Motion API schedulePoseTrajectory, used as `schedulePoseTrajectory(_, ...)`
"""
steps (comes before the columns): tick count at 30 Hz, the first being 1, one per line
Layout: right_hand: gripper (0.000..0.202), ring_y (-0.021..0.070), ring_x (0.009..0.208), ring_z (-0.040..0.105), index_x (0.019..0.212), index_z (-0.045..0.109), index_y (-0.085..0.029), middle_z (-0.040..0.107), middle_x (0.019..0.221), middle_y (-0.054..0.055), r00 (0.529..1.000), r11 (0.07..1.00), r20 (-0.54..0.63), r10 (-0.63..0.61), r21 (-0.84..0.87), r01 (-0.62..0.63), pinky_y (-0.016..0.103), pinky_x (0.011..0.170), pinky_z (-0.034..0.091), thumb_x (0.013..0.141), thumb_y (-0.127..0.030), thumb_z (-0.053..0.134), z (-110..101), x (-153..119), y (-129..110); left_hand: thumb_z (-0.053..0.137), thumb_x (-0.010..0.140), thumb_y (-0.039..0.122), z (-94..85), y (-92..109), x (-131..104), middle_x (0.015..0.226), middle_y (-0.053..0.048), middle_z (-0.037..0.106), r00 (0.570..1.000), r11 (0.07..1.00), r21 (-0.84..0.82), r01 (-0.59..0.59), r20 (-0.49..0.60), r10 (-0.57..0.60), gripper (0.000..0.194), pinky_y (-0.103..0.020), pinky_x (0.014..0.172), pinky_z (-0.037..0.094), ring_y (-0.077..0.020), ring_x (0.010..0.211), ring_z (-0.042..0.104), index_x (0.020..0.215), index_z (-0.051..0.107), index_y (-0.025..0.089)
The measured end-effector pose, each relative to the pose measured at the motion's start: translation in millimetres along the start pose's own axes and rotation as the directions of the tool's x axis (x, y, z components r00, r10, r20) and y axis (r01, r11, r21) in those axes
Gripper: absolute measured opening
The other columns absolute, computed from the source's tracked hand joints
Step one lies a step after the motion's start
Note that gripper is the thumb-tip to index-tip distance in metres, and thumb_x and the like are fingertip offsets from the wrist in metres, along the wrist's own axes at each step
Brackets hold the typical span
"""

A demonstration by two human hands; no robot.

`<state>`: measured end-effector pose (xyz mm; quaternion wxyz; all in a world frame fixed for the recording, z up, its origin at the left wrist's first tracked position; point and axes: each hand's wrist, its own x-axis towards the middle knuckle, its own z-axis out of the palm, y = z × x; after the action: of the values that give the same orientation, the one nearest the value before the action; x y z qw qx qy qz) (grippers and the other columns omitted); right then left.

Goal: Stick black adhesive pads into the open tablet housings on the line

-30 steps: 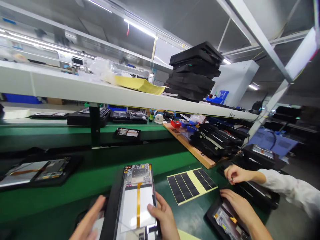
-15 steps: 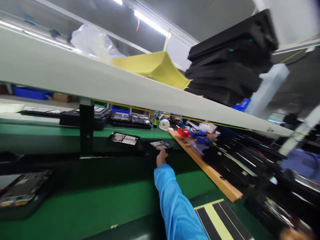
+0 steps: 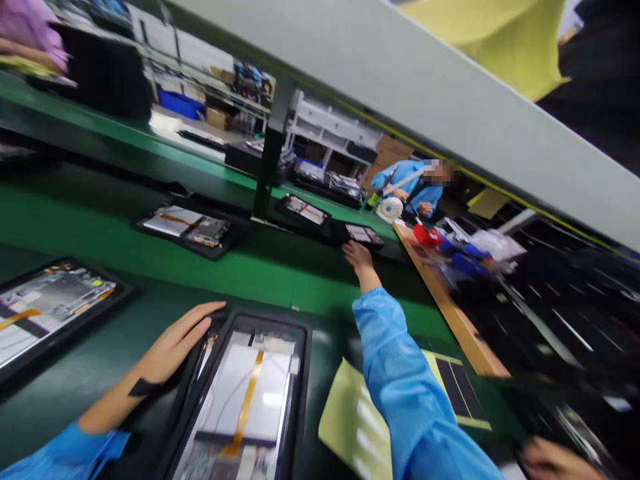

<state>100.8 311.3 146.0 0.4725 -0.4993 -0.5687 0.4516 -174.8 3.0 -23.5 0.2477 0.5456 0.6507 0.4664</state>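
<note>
My right hand [image 3: 359, 259] reaches far out, fingers stretched and spread, at the near edge of a black tray [image 3: 383, 243] bearing an opened tablet [image 3: 361, 232]. Whether it still touches that tray is hard to tell. My left hand [image 3: 175, 341] has its fingers extended, lying along the left side of two overlapping black trays close to me. The upper one holds an opened tablet [image 3: 245, 393] with white battery cells and an orange flat cable. A sliver of another tablet [image 3: 206, 350] shows beneath, beside my fingers.
More opened tablets in trays lie left [image 3: 55, 310] and farther back [image 3: 185, 223]. A yellow sheet [image 3: 355, 420] is beside my right sleeve. A wooden board [image 3: 450, 307] runs along the right. A shelf beam [image 3: 375, 73] crosses above. A co-worker's blurred hand [image 3: 557, 460] is lower right.
The view has swung left and down, bringing my left hand and the near trays into sight. My right hand's fingers have spread at the far tray it was gripping.
</note>
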Motion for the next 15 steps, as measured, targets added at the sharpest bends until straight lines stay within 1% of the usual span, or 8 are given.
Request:
schedulePoseTrajectory(2,0.031,0.0232,0.106,0.071,0.127,0.066,-0.015,0.069,0.125,0.009,0.993,0.994,0.088,0.082,-0.079,-0.075,0.044,0.092,0.062,0.103,-0.036,0.067,2.9,-32.8,-1.2,0.04,0.098,0.075,0.7,6.4,0.5,0.145,-0.015,0.065,0.999,1.0,-0.016,-0.016,0.04,0.016,0.076,-0.048,0.12,0.047,-0.0316,0.137,0.061,0.142,0.06,0.017)
schedulePoseTrajectory(3,0.027,0.0223,0.104,0.072,0.122,0.068,-0.015,0.072,0.12,0.009,0.987,0.99,0.129,0.1,-0.11,-0.086,0.043,0.092,0.062,0.103,-0.035,0.067,4.7,-52.4,-2.9,0.04,0.098,0.076,1.0,9.5,0.1,0.148,-0.017,0.063,0.999,1.0,-0.02,-0.025,0.038,0.025,0.079,-0.049,0.12,0.046,-0.0322,0.139,0.059,0.146,0.055,0.015)
schedulePoseTrajectory(5,0.02,0.0212,0.103,0.074,0.112,0.073,-0.014,0.076,0.111,0.008,0.981,0.988,0.18,0.072,-0.146,-0.045,0.042,0.096,0.059,0.103,-0.03,0.067,8.0,-99.1,-6.5,0.039,0.098,0.077,-0.1,16.0,-1.4,0.154,-0.02,0.055,0.997,0.998,-0.015,-0.064,0.031,0.064,0.084,-0.052,0.124,0.041,-0.0331,0.144,0.053,0.152,0.046,0.013)
schedulePoseTrajectory(6,0.017,0.021,0.107,0.074,0.109,0.075,-0.015,0.078,0.109,0.007,0.98,0.988,0.194,0.035,-0.155,-0.004,0.041,0.1,0.057,0.101,-0.028,0.067,9.2,-125.7,-7.3,0.039,0.097,0.077,-1.8,19.9,-2.7,0.157,-0.02,0.052,0.995,0.995,-0.007,-0.097,0.023,0.097,0.083,-0.054,0.126,0.037,-0.0335,0.147,0.05,0.151,0.047,0.014)
schedulePoseTrajectory(7,0.016,0.0211,0.111,0.073,0.108,0.076,-0.016,0.079,0.111,0.007,0.98,0.986,0.199,-0.008,-0.161,0.041,0.039,0.103,0.055,0.099,-0.026,0.069,9.6,-153.7,-6.8,0.04,0.097,0.077,-4.2,24.5,-4.7,0.157,-0.019,0.052,0.991,0.991,0.004,-0.136,0.019,0.136,0.08,-0.055,0.127,0.034,-0.0338,0.149,0.047,0.148,0.051,0.016)
schedulePoseTrajectory(10,0.02,0.0241,0.118,0.07,0.108,0.078,-0.021,0.079,0.12,0.007,0.976,0.969,0.184,-0.117,-0.195,0.153,0.041,0.109,0.05,0.089,-0.026,0.075,6.2,-236.0,2.2,0.05,0.094,0.075,-14.0,41.8,-19.6,0.15,-0.014,0.059,0.968,0.967,0.046,-0.25,0.03,0.248,0.063,-0.06,0.128,0.03,-0.0359,0.15,0.043,0.123,0.07,0.022)
schedulePoseTrajectory(12,0.02,0.026,0.121,0.069,0.106,0.079,-0.021,0.079,0.121,0.009,0.974,0.955,0.155,-0.166,-0.22,0.198,0.043,0.112,0.048,0.088,-0.027,0.073,1.5,-282.7,8.9,0.053,0.095,0.069,-20.1,55.2,-38.4,0.144,-0.013,0.063,0.943,0.938,0.101,-0.332,0.057,0.328,0.054,-0.062,0.126,0.033,-0.0372,0.148,0.045,0.113,0.074,0.023)
schedulePoseTrajectory(15,0.016,0.0249,0.116,0.069,0.102,0.078,-0.02,0.078,0.116,0.009,0.965,0.941,0.153,-0.213,-0.234,0.245,0.041,0.108,0.05,0.092,-0.025,0.067,-0.9,-337.4,6.6,0.049,0.102,0.058,-26.9,78.5,-69.7,0.139,-0.013,0.065,0.884,0.861,0.202,-0.467,0.133,0.448,0.045,-0.059,0.118,0.043,-0.0352,0.138,0.053,0.112,0.075,0.022)
